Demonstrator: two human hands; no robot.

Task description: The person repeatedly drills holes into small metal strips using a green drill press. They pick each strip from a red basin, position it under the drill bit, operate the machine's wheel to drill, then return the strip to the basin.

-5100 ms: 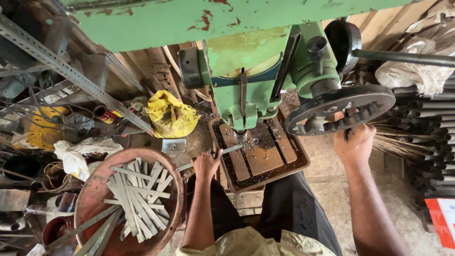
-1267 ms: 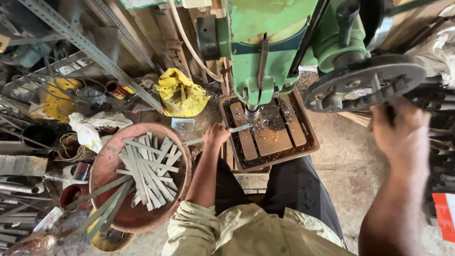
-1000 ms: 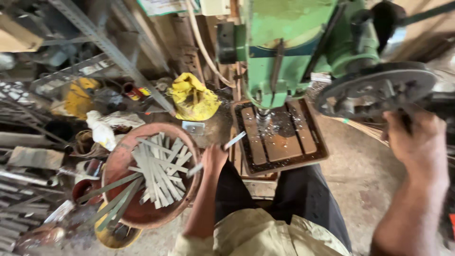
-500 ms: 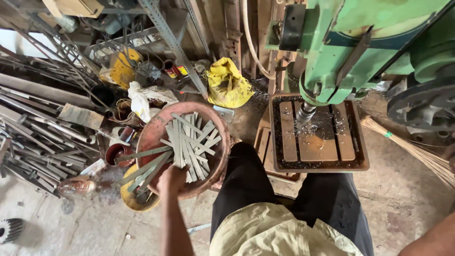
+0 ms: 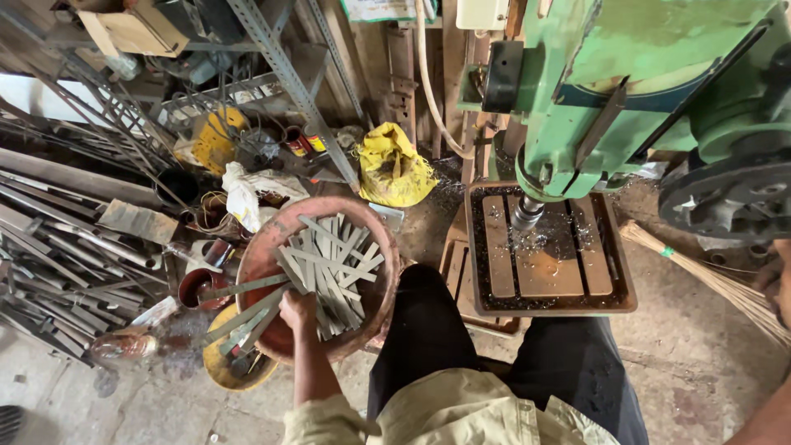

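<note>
Half of the right hand (image 5: 779, 280) is cut off (grip unclear); the left hand (image 5: 298, 311) pinches flat grey metal strips (image 5: 329, 268) in a round rusty basin (image 5: 268, 247).

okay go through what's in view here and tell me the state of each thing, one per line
left hand: in the bowl, on the strips
right hand: at the frame edge, empty
metal strips: piled crisscross
rusty round bowl: loaded with strips
drill press table: bare, shavings scattered
drill chuck: raised above the table
</note>
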